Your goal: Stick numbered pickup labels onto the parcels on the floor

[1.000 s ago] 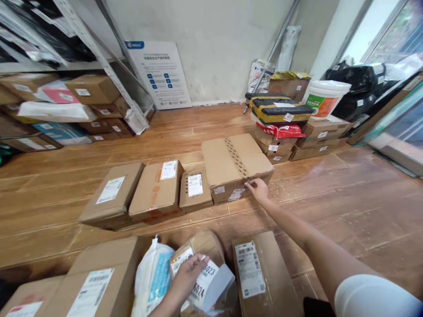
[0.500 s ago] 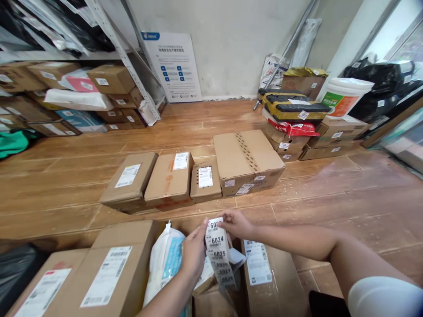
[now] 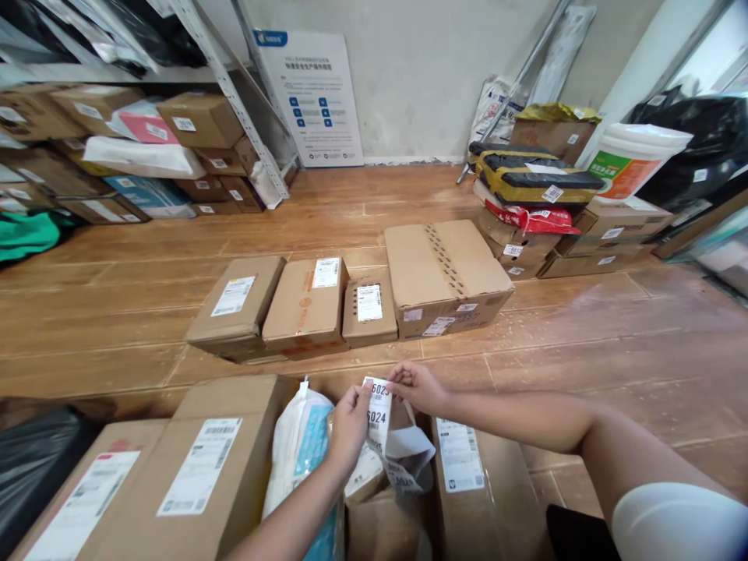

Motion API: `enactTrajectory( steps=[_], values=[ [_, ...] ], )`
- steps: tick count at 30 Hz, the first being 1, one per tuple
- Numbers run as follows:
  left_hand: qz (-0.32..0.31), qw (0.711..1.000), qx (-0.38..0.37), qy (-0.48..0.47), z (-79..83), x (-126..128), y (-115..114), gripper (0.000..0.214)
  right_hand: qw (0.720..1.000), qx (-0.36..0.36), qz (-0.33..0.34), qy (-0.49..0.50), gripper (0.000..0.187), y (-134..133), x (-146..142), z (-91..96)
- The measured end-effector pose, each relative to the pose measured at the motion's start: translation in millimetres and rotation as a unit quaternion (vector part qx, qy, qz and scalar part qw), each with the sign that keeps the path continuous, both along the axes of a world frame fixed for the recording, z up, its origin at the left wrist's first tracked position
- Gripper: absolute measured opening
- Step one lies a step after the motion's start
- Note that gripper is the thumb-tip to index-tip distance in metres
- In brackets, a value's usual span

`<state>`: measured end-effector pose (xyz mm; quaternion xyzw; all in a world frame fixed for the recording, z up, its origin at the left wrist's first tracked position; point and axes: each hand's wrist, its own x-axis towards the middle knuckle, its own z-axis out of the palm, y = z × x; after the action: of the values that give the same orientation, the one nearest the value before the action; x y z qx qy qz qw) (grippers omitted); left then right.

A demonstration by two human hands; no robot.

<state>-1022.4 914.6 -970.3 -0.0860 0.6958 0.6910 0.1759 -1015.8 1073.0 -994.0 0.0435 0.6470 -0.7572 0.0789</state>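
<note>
A strip of numbered stickers [image 3: 379,421], with 6023 at the top and 6024 below it, is pinched along its left edge by my left hand [image 3: 349,427]. At the top right corner of the strip, my right hand [image 3: 418,387] pinches the 6023 label between thumb and fingers. The lower end of the strip curls and hangs over the parcels. Below my hands are a white and blue plastic parcel [image 3: 304,444], a small carton partly hidden by the strip, and a labelled cardboard box [image 3: 488,499] at the right.
Across the floor stand two labelled cartons [image 3: 234,304] [image 3: 307,304], a small box [image 3: 369,312] and a large box [image 3: 447,265]. Big cartons [image 3: 202,460] and a black bag [image 3: 44,467] lie at the lower left. Stacked parcels [image 3: 531,179] and a shelf [image 3: 234,86] line the wall.
The strip's lower part, which hung straight down, now bends and curls to the right. Both hands still hold its top. The view has shifted slightly, so the surroundings sit higher and further right.
</note>
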Motion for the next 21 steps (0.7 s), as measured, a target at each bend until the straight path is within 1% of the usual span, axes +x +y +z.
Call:
enactTrajectory(
  steps=[3,4,6,8,10,11,13,16,18,21],
  values=[
    [-0.025,0.999,-0.027,0.0,-3.2,-10,-15,0.05,0.999,0.037,-0.012,0.002,0.034,-13,-6,-11.7],
    [-0.024,0.999,-0.04,0.004,-4.5,-12,-22,0.05,0.999,0.052,-0.013,0.006,0.032,-18,-8,-15.1],
    [-0.001,0.997,-0.076,0.021,-9.3,-14,-36,0.05,0.997,0.079,-0.005,0.017,0.024,-31,-15,-21.6],
    [0.017,0.995,-0.1,0.018,-18.4,-16,-50,0.05,0.994,0.111,0.005,0.024,0.015,-42,-29,-29.4],
    [-0.012,0.996,-0.087,-0.032,-30.9,-17,-62,0.046,0.988,0.151,-0.005,0.024,0.008,-48,-51,-40.0],
    [-0.039,0.995,-0.073,-0.063,-37.7,-18,-66,0.045,0.984,0.174,-0.022,0.02,0.006,-49,-64,-46.5],
    [-0.092,0.989,-0.049,-0.104,-49.9,-18,-71,0.046,0.971,0.226,-0.084,0.008,0.004,-46,-93,-61.3],
    [-0.127,0.986,-0.038,-0.099,-61.8,-17,-73,0.041,0.935,0.298,-0.19,-0.013,0.007,-39,-128,-84.2],
    [-0.146,0.985,-0.021,-0.095,-65.7,-16,-73,0.042,0.911,0.33,-0.246,-0.017,0.006,-39,-139,-97.2],
    [-0.169,0.98,0.004,-0.103,-68.4,-14,-74,0.045,0.88,0.356,-0.315,-0.019,0.009,-44,-141,-110.9]
  ],
)
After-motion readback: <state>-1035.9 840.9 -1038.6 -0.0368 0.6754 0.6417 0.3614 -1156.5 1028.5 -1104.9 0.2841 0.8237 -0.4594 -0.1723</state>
